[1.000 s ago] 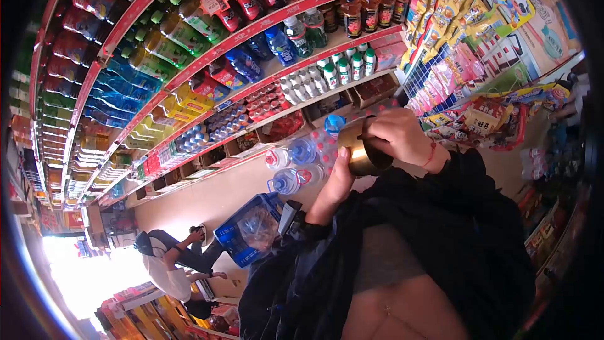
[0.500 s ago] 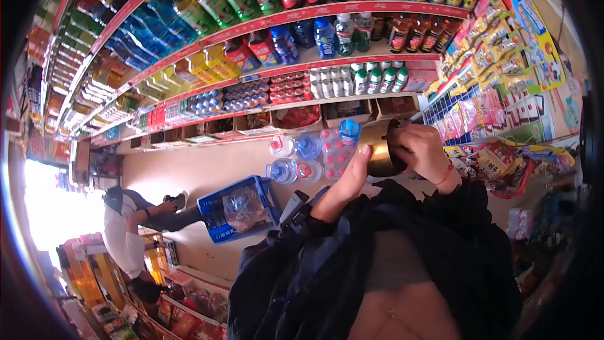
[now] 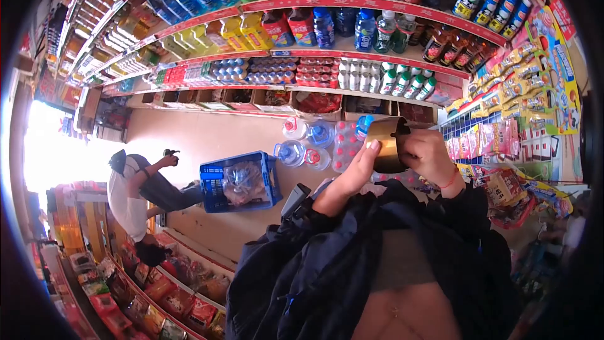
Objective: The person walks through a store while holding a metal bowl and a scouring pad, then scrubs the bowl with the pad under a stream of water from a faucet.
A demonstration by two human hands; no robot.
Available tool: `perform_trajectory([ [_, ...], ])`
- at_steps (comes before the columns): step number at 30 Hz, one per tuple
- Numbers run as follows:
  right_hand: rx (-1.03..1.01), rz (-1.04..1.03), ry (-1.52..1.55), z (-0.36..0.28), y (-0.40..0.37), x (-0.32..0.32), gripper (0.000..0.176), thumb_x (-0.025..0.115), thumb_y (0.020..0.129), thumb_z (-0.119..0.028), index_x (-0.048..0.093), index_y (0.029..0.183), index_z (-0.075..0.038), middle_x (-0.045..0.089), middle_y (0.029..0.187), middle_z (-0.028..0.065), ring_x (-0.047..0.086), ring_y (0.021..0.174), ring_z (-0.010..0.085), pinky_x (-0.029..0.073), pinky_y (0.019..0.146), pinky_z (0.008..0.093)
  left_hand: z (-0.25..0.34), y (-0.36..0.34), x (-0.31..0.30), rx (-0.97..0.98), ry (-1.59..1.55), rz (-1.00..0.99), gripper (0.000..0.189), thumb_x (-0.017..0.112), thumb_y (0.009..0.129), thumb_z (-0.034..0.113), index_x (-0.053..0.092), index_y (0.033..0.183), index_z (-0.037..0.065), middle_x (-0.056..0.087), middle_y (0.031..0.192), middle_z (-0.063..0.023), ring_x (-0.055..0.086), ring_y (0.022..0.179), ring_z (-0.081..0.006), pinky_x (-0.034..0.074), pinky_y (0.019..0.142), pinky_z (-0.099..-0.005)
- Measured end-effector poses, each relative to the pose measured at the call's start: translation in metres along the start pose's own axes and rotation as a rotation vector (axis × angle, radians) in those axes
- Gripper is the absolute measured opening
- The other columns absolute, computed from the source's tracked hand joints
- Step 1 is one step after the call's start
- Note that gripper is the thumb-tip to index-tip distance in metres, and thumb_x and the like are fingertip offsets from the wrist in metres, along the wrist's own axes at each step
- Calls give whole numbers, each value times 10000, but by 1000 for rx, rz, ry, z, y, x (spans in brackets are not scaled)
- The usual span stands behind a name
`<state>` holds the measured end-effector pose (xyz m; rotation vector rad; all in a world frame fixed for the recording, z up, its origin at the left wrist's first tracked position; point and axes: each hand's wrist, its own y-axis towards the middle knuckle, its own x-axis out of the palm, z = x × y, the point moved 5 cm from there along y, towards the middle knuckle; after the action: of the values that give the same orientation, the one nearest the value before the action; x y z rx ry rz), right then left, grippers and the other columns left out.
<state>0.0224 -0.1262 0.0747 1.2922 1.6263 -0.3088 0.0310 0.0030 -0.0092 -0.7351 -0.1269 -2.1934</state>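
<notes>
In front of my chest is a gold-coloured metal cylinder (image 3: 385, 141), shaped like a cup or tin and lying sideways with a notched dark rim to the right. My left hand (image 3: 358, 173) grips it from the left, thumb up along its side. At the rim is my right hand (image 3: 433, 158), its fingers curled into the opening; I cannot tell what they hold inside. Just behind the cylinder are a bottle with a blue top (image 3: 363, 127) and a pack of red-capped bottles (image 3: 341, 145).
Large water jugs (image 3: 291, 153) stand on the floor left of the bottle pack. A blue crate (image 3: 209, 196) holds plastic-wrapped goods. Drink shelves (image 3: 377, 6) run along the back. Snack packets (image 3: 497, 138) hang at the right. Another person (image 3: 129, 192) stands at the left by low shelves.
My view has shifted, so the shelves sit further right. The cylinder and both hands appear slightly further right, still together. The other person's arm now reaches out with something dark in hand.
</notes>
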Motion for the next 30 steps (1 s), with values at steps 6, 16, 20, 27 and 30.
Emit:
perform_trajectory([
  [6, -126, 73, 149, -9, 12, -1, 141, 641, 590, -46, 574, 714, -39, 601, 745, 87, 576, 662, 276, 454, 579, 354, -12, -5, 3, -53, 69, 72, 489, 207, 962, 363, 370, 1255, 6, 499, 1150, -90, 502, 1025, -161, 397, 893, -303],
  [16, -97, -104, 286, -11, 25, 4, 128, 651, 589, -58, 595, 703, -51, 595, 695, 88, 566, 626, 277, 438, 556, 362, 5, -9, -12, 100, 65, 55, 502, 252, 948, 398, 358, 1262, 21, 489, 1163, -82, 489, 1045, -164, 386, 905, -305],
  [20, -91, 137, 184, -3, 30, 1, 123, 651, 599, -65, 588, 704, -48, 589, 695, 98, 569, 641, 284, 442, 566, 360, -3, -9, -9, 90, 32, 93, 440, 277, 959, 333, 366, 1252, 16, 483, 1150, -64, 461, 1055, -135, 362, 917, -291],
  [27, -76, -124, 328, -5, 24, 6, 116, 628, 614, -50, 528, 671, -37, 533, 648, 102, 546, 604, 298, 422, 532, 372, -9, -6, -17, 91, 96, 73, 425, 289, 957, 328, 377, 1234, 19, 491, 1120, -68, 469, 1026, -139, 376, 892, -285],
  [30, -59, 115, 232, -7, 26, -1, 124, 636, 613, -59, 535, 683, -37, 553, 664, 96, 553, 615, 296, 426, 538, 366, -13, -5, -12, 77, 166, 82, 462, 291, 952, 360, 365, 1249, 14, 485, 1140, -74, 452, 1057, -140, 359, 915, -284],
])
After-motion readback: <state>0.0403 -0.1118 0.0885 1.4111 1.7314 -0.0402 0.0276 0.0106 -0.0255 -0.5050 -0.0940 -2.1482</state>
